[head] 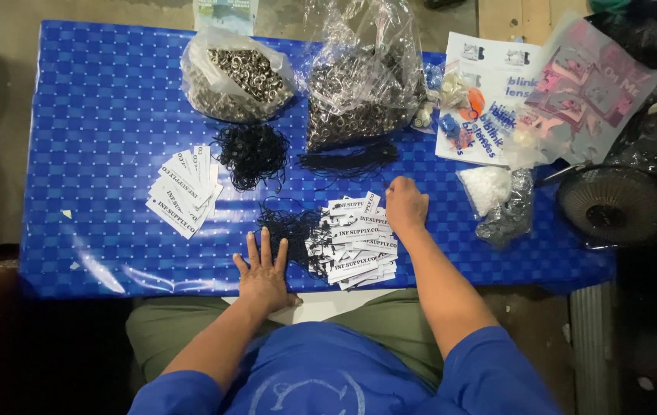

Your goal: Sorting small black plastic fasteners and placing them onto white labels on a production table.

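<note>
The strung white tag pile [359,242] at the near table [98,115] edge is being touched by the curled, empty right hand [405,204], while the left hand [264,273] is being rested flat, fingers spread, beside black strings [290,227].

Tags and bags on the blue counter [98,115]

White rectangular tags sit in two piles: a fanned stack [184,192] left, a heap [359,240] near the front edge. Two clear bags of metal rings [238,75] [363,84] stand behind; white printed sheets [489,96] and a pink-printed pouch [593,88] lie right.
</note>
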